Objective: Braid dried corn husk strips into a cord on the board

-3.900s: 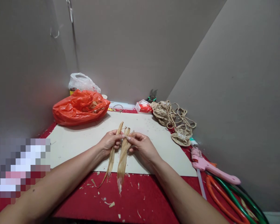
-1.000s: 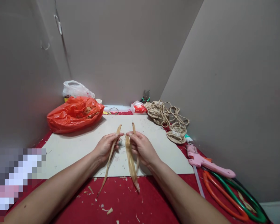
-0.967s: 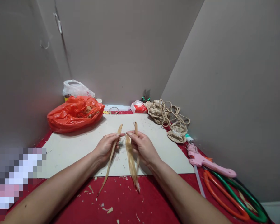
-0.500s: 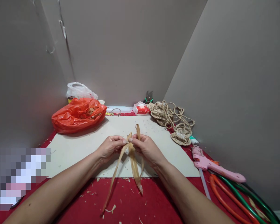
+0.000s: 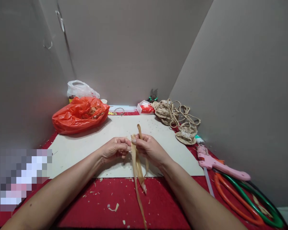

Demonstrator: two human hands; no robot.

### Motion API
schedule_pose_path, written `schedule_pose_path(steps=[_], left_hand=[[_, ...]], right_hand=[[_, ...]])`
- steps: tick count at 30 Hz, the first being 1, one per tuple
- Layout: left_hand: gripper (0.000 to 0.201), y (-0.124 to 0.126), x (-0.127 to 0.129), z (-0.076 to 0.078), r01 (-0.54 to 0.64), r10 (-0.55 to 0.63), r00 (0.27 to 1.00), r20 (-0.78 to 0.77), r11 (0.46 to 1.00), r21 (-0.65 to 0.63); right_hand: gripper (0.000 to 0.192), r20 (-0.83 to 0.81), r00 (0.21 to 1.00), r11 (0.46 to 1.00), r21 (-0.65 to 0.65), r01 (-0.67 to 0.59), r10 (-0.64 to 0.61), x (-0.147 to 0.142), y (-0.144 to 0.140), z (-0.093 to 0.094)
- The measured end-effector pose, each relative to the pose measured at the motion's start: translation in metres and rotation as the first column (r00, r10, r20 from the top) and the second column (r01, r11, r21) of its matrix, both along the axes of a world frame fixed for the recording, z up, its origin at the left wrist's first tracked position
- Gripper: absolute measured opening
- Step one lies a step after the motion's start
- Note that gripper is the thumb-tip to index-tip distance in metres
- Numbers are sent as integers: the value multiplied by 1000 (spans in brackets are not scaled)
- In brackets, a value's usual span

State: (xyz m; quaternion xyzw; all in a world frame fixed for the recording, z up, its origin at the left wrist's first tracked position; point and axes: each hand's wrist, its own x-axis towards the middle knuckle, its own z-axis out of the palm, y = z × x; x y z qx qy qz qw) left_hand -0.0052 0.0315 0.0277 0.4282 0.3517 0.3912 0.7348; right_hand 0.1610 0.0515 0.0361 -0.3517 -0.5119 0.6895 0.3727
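Both hands met above the pale board (image 5: pixel 86 145) on the red surface (image 5: pixel 91 198). The left hand (image 5: pixel 115 148) and right hand (image 5: pixel 150 148) each held a narrow grip pinched on the top of the dried strips (image 5: pixel 136 163), fingertips nearly touching. The strips hung from the grip toward the person, trailing over the board's near edge. Left of the grip lay an orange bag (image 5: pixel 80 113); right of it, twine (image 5: pixel 180 119) and a pink glue gun (image 5: pixel 218 166).
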Motion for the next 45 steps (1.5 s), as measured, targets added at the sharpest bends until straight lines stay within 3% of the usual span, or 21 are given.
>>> schedule_pose_path(steps=[10, 15, 20, 23, 28, 31, 35, 37, 38, 40, 42, 45], left_hand=[[30, 3, -1, -10, -26, 26, 1000, 9, 1000, -7], [14, 14, -9, -16, -196, 196, 981, 10, 980, -43], [6, 20, -12, -16, -335, 336, 942, 21, 941, -49], [17, 21, -10, -16, -406, 407, 913, 9, 912, -49], [26, 27, -12, -23, -533, 540, 831, -134, 842, 83], [33, 32, -17, -29, -573, 644, 694, -322, 765, 296], [32, 30, -19, -30, -404, 781, 447, -436, 611, 681], [31, 25, -14, -24, -272, 802, 379, -462, 574, 772], [27, 23, -10, -20, -204, 782, 361, -508, 598, 775], [18, 22, 1, -12, -48, 668, 312, -676, 722, 691], [28, 27, 14, -5, 114, 517, 199, -833, 832, 544], [32, 41, 30, -1, 268, 427, 42, -903, 866, 422]], right_hand=[[36, -16, 998, 997, 29, 66, -66, 1, 3, -1], [38, -177, 955, 971, -44, 234, -238, 2, 5, -3], [32, -180, 953, 969, -4, 248, -244, 0, 6, -5], [33, -164, 956, 970, -37, 239, -242, 0, 7, -5], [28, -168, 918, 934, -58, 353, -358, 8, 10, 1], [23, -171, 900, 915, -28, 404, -402, 13, 12, 4], [21, -66, 906, 900, 102, 423, -418, 15, 17, 1], [17, -1, 910, 900, 147, 410, -415, 14, 21, -3], [15, 32, 910, 902, 155, 403, -413, 14, 23, -5], [15, 89, 901, 898, 172, 405, -424, 14, 27, -8], [18, 125, 885, 881, 230, 413, -448, 15, 31, -10], [18, 144, 861, 839, 350, 416, -487, 18, 34, -10]])
